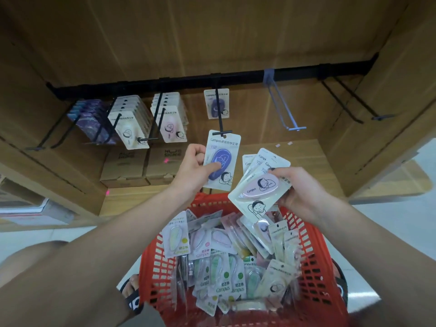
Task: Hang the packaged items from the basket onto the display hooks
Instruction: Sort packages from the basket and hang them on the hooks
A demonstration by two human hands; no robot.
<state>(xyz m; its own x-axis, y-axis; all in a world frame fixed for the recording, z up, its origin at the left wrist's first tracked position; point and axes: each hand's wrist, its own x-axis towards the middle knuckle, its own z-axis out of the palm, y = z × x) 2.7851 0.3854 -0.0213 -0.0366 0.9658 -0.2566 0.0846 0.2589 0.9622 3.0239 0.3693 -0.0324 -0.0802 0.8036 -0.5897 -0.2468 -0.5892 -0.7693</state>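
— Wooden shelving panels back the whole bay, and a black rail (212,77) runs across it carrying the hooks. Going from the left, what do we count as done?

— We see a hook of dark purple packs (93,121), then a full hook of white-tape packs (129,123), then a hook of pink-tape packs (171,119). Past those, the centre hook (220,114) has one purple pack (216,103) hanging far back on it.

— And in our hands?

— Our left hand (194,168) has its grip closed on a purple correction-tape pack (221,160), thumb across the blister, with the pack's top edge right at the tip of the centre hook. We judge it is about to be threaded; we cannot tell whether the hole is on the wire yet. Our right hand (299,192) holds a fanned stack of packs (258,185), a pink one on top.

— What is left?

— Plenty. The grey hook (280,107) and the black hooks at far right (349,102) are bare, and the red basket (313,267) below our arms holds a deep jumble of packs (226,263). We judge the task well short of halfway.
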